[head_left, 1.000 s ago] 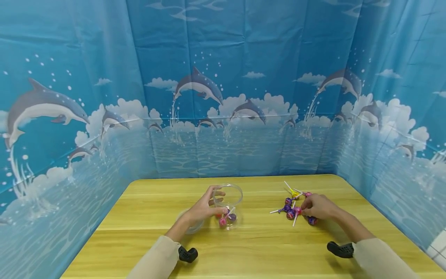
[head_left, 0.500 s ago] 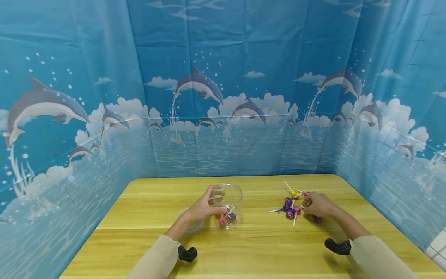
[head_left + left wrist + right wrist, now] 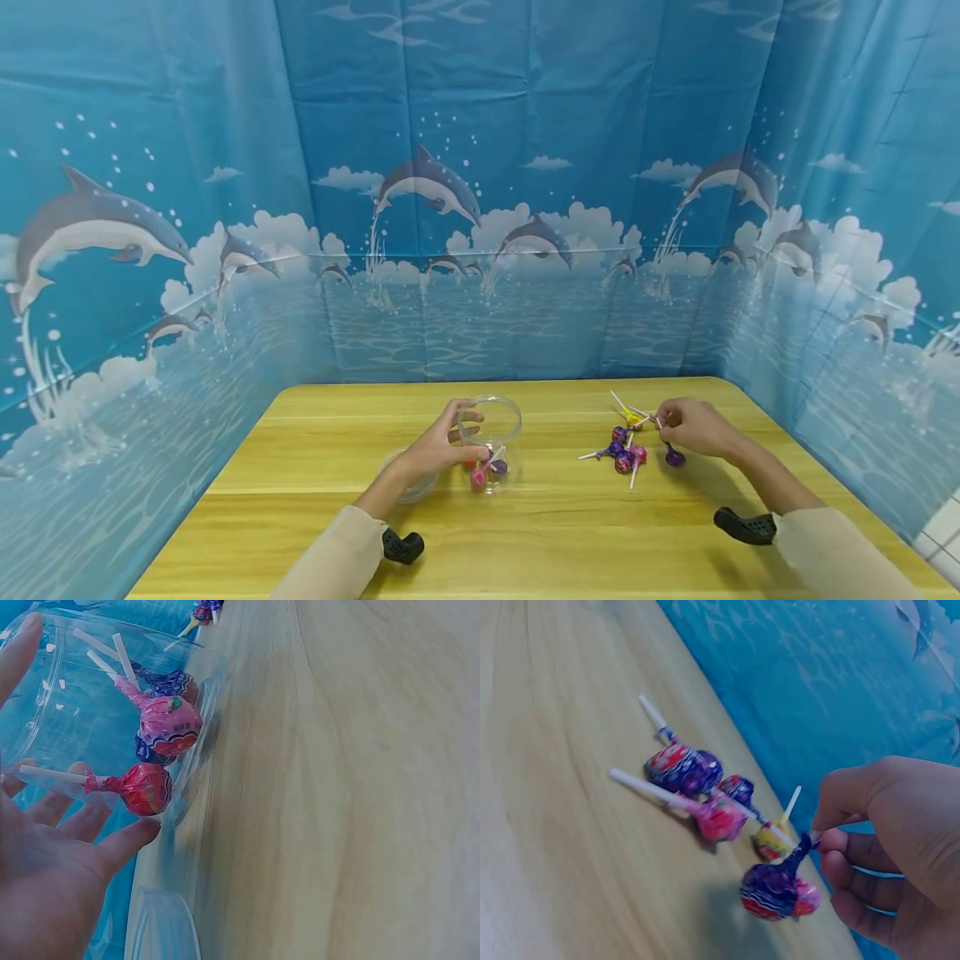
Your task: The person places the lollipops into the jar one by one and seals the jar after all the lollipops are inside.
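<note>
My left hand (image 3: 435, 447) holds a clear plastic jar (image 3: 517, 425), thumb at the near side and fingers round the back. Inside the jar lie several wrapped lollipops, among them a pink one (image 3: 171, 724) and a red one (image 3: 146, 789). At the right, my right hand (image 3: 697, 427) pinches a purple lollipop (image 3: 675, 457) by its stick, with the candy end hanging down over the table. To the left of that hand lies a loose group of lollipops: purple ones (image 3: 682, 769), a pink one (image 3: 718, 819) and a yellow one (image 3: 769, 840).
A round clear lid (image 3: 416, 492) lies on the wooden table (image 3: 540, 533), partly hidden under the left forearm. Behind the table and along its sides hangs a blue dolphin-print curtain (image 3: 525, 333).
My right hand has drawn a purple lollipop out from the right of the group and lifted it. The left hand and the jar have stayed in place.
</note>
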### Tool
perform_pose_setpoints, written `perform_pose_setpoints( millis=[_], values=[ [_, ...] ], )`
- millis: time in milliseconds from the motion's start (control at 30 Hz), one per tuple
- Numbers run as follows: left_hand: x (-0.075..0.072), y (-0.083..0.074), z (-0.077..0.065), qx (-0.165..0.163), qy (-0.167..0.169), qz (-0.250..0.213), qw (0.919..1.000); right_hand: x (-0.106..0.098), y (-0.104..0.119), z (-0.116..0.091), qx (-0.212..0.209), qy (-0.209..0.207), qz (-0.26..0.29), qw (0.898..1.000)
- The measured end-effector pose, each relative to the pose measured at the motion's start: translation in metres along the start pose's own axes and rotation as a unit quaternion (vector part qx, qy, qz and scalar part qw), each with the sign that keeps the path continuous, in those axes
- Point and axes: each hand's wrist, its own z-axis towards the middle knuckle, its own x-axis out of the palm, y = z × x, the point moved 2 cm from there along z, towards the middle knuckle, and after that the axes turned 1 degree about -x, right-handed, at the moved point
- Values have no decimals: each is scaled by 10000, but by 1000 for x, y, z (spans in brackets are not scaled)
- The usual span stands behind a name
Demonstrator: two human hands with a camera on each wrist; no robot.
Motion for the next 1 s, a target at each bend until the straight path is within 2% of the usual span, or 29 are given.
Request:
perform_pose_setpoints(
  millis=[267, 567, 1000],
  values=[
    [0, -1, -2, -26, 11, -58, 10000, -7, 8, 4, -43, -66, 271, 9996],
    [0, -2, -1, -33, -1, -51, 10000, -10, 17, 9, -459, -139, 365, 9982],
    [1, -1, -1, -3, 8, -6, 10000, -15, 33, 14, -296, -316, 977, 9943]
  ],
)
